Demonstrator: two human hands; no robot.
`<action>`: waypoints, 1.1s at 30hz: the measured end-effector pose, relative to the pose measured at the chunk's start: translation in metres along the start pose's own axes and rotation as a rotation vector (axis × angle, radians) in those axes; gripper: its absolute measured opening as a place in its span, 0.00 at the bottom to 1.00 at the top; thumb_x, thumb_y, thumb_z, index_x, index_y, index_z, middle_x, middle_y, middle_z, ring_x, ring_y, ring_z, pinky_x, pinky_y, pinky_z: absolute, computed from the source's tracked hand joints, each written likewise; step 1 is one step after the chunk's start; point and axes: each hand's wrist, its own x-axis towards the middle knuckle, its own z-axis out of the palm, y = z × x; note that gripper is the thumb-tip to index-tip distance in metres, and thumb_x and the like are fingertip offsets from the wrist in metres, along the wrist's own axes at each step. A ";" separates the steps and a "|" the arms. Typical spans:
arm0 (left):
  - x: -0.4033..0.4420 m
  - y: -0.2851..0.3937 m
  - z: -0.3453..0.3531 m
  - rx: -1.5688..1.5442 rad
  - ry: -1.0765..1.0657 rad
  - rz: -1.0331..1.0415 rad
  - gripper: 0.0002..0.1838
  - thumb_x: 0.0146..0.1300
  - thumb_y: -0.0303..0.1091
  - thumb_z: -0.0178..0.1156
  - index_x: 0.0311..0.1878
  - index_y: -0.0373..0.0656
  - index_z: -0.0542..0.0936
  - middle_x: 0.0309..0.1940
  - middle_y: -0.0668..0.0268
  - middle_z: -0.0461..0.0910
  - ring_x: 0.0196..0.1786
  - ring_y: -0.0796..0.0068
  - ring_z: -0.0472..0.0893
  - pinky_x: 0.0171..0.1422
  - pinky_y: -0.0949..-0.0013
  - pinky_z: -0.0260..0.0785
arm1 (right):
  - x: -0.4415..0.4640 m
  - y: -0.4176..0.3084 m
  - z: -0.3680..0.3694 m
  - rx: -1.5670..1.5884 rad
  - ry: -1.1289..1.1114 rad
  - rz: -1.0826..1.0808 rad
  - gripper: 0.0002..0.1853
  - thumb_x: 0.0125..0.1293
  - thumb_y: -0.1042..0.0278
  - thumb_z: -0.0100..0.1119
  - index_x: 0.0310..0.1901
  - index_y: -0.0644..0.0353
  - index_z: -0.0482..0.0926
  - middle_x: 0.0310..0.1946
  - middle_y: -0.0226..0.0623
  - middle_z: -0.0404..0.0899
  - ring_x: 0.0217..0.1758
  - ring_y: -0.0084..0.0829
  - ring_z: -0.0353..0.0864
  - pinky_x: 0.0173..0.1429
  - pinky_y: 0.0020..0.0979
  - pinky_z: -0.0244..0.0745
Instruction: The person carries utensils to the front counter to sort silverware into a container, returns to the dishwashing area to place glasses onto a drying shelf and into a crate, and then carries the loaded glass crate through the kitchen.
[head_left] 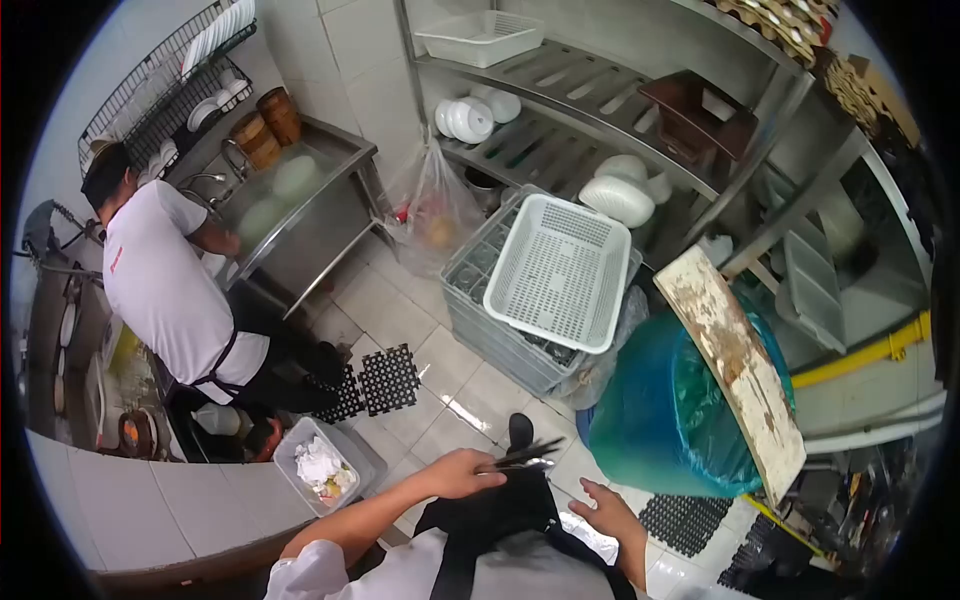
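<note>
My left hand [465,474] is closed around a bundle of thin dark utensils [528,455], too small to make out exactly, whose ends point right over the tiled floor. Lower right of the bundle, my right hand [610,515] holds nothing, its fingers apart. A black apron [490,510] hangs below and between the two hands. Something shiny and silvery [590,538] shows beside my right hand, partly hidden by it.
A co-worker [180,280] stands at a sink [300,220] on the left. Ahead are stacked crates under a white basket [560,270]. A blue bin [650,400] with a worn board [735,370] across it stands right. A waste tub [285,455] sits left; metal shelves [580,130] rise behind.
</note>
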 end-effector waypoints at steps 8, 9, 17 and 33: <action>0.165 0.139 0.054 -0.464 -0.117 0.347 0.21 0.66 0.45 0.62 0.29 0.33 0.74 0.19 0.69 0.63 0.25 0.78 0.66 0.29 0.65 0.60 | 0.056 -0.084 -0.172 1.073 -0.163 -0.596 0.46 0.53 0.57 0.75 0.68 0.67 0.59 0.55 0.53 0.74 0.59 0.46 0.76 0.62 0.47 0.73; 0.171 0.159 0.044 -0.462 -0.178 0.247 0.21 0.65 0.45 0.62 0.26 0.37 0.72 0.18 0.73 0.61 0.22 0.81 0.63 0.24 0.68 0.56 | 0.068 -0.107 -0.180 1.167 -0.095 -0.653 0.45 0.53 0.57 0.74 0.67 0.67 0.60 0.52 0.53 0.76 0.56 0.46 0.79 0.61 0.47 0.75; 0.170 0.158 -0.027 -1.272 -0.184 0.132 0.24 0.64 0.40 0.61 0.15 0.54 0.60 0.09 0.77 0.55 0.12 0.85 0.51 0.19 0.75 0.44 | 0.165 -0.260 -0.184 1.158 -0.524 -0.484 0.09 0.68 0.74 0.53 0.49 0.60 0.70 0.20 0.27 0.62 0.16 0.20 0.59 0.19 0.28 0.58; 0.063 -0.008 -0.142 -1.535 0.067 0.201 0.13 0.71 0.41 0.56 0.30 0.50 0.69 0.19 0.78 0.62 0.18 0.91 0.59 0.20 0.83 0.47 | 0.263 -0.350 0.005 0.932 -0.524 -0.388 0.30 0.62 0.80 0.54 0.65 0.62 0.56 0.32 0.43 0.75 0.27 0.36 0.80 0.31 0.38 0.81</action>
